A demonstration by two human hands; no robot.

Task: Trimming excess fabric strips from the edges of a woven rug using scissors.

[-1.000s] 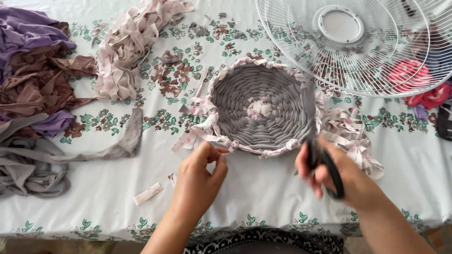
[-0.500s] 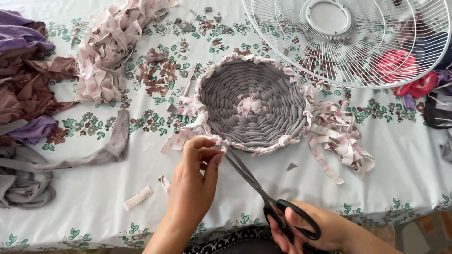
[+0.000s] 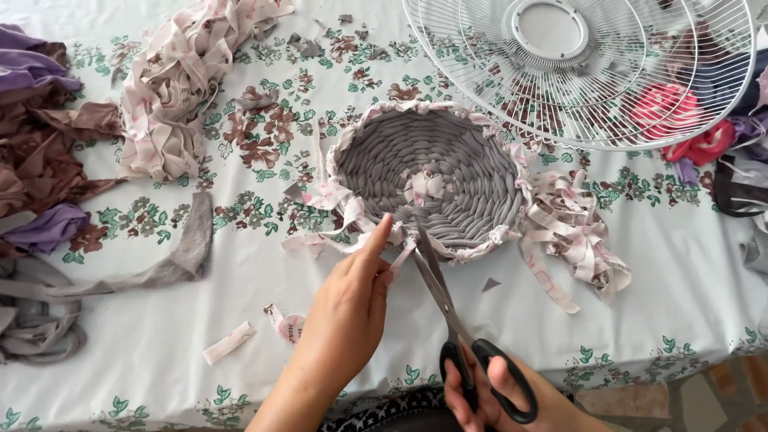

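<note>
- Holding a pale fabric strip at the near rim of the woven mat — left hand, fingers pinched on the strip, forefinger stretched up toward the rim.
- Scissors: black handles low in view, blades pointing up and away, tips parted around the strip right beside the left fingertips.
- Right hand at the bottom edge, fingers threaded through the scissor loops and gripping them; most of the hand is cut off by the frame.
- Mat: round, grey, coiled, with a pink-and-white border; lies flat on the floral tablecloth, middle of the table.
- Loose printed strips trail from the mat's right side onto the cloth.
- Wire fan guard — white, lying flat, up and right of the mat, its edge just beside the mat's far rim.
- Heap of printed strips upper left; purple and brown fabric pile at the left edge, grey strips below it.
- Small offcuts on the cloth left of the left wrist.
- Red fabric shows through the guard at far right.
</note>
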